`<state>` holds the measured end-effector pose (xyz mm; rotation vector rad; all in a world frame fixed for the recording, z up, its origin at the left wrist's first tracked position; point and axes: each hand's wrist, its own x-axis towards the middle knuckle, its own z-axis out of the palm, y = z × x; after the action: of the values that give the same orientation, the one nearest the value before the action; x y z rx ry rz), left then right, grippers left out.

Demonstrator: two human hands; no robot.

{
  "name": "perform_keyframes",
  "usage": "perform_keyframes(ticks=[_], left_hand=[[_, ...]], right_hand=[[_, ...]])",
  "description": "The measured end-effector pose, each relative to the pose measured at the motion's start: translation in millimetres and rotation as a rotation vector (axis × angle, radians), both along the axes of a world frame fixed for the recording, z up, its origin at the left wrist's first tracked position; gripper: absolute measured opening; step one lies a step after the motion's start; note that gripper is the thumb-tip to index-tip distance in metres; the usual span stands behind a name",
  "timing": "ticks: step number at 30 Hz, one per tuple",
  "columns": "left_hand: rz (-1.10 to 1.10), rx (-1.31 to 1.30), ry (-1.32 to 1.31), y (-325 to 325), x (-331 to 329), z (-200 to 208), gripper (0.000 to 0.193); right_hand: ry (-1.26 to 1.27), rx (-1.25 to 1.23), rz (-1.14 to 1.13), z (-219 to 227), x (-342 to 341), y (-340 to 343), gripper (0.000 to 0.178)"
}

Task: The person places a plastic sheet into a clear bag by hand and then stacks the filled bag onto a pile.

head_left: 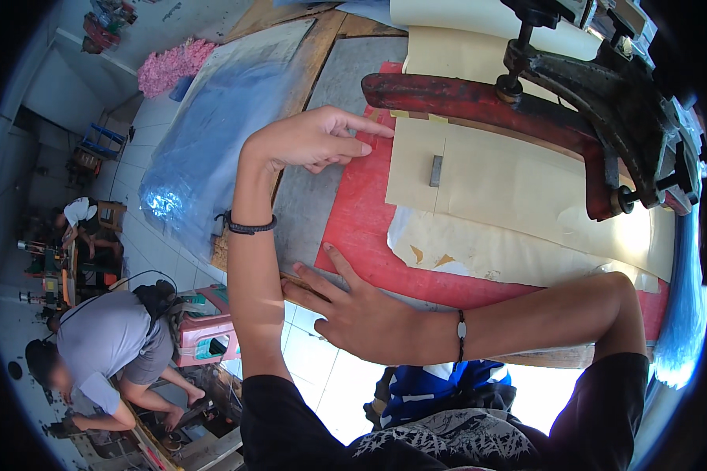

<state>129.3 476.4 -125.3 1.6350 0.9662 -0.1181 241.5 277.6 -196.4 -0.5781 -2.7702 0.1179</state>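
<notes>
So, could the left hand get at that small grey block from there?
Probably yes: the left hand is at the cream sheet's left edge, with nothing visible between it and the small grey block. The red bar sits beyond the block.

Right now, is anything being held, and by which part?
Nothing appears held: the left hand is over the red sheet; the right hand rests at its edge.
</notes>
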Motion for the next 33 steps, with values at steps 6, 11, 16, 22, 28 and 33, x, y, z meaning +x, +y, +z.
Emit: perform_keyframes(ticks=[6,11,16,22,28,33], left_hand=[[0.039,-0.118,-0.112,8.9,-3.3,-7.8,0.038],[0.011,-0.204,-0.073,4.9,1.8,-4.1,0.036],[0.088,-0.165,-0.1,5.5,-5.2,1.5,0.036],[0.048,-0.187,-0.156,8.3,-5.0,-5.8,0.036],[0.069,-0.222,-0.225,16.0,-5.4,-15.6,0.037],[0.109,-0.196,-0.161,14.8,0.2,-16.2,0.038]], right_hand=[[-0.017,-0.01,0.003,1.0,-0.7,-0.6,0.024],[-0.041,0.002,0.003,3.2,2.2,-0.4,0.026],[0.027,-0.008,-0.018,-2.2,-0.7,-2.3,0.021],[0.017,-0.009,-0.015,-1.3,-0.8,-2.0,0.021],[0.011,-0.02,-0.003,-0.7,-1.3,-2.1,0.021],[-0.005,-0.018,-0.012,0.2,-0.3,-1.5,0.021]])
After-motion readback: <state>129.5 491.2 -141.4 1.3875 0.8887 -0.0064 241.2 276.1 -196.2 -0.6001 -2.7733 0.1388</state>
